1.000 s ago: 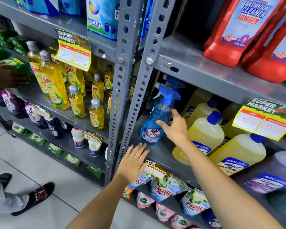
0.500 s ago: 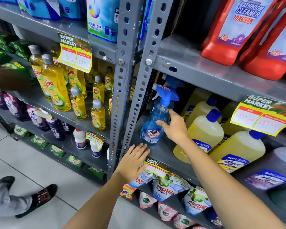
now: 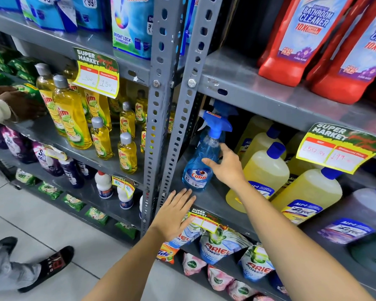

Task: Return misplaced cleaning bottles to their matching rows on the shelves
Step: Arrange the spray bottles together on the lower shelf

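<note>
Our right hand [image 3: 227, 165] reaches forward, fingers spread open against the right side of the blue spray bottle [image 3: 201, 161], gripping nothing yet. That bottle stands upright, long axis vertical, at the left end of the grey shelf [image 3: 217, 203], just left of the hand and beside yellow jugs [image 3: 261, 177]. Our left hand [image 3: 175, 210] lies flat and empty on the shelf edge below, farther off. Both hands sit much as half a second ago.
</note>
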### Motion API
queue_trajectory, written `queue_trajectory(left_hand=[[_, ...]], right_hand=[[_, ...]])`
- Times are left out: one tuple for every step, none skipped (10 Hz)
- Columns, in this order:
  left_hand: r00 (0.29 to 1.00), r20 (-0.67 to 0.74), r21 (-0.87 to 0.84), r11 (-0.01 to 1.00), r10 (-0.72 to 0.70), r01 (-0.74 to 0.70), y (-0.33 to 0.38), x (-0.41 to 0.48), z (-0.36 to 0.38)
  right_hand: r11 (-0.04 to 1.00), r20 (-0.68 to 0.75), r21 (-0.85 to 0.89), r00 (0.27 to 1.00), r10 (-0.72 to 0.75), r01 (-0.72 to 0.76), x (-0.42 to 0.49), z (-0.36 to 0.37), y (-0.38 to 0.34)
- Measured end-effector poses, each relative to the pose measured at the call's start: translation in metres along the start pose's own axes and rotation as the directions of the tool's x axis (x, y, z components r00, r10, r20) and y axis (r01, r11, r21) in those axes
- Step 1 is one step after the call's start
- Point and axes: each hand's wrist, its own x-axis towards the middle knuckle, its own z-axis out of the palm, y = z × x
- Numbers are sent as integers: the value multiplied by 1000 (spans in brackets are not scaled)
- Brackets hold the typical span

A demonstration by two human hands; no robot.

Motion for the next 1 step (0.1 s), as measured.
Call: queue_trajectory(left_hand=[[1000,3,-6,1000,-14,14,0,0,-3]], right_hand=[[999,53,38,998,22,-24,1,-3,-3]])
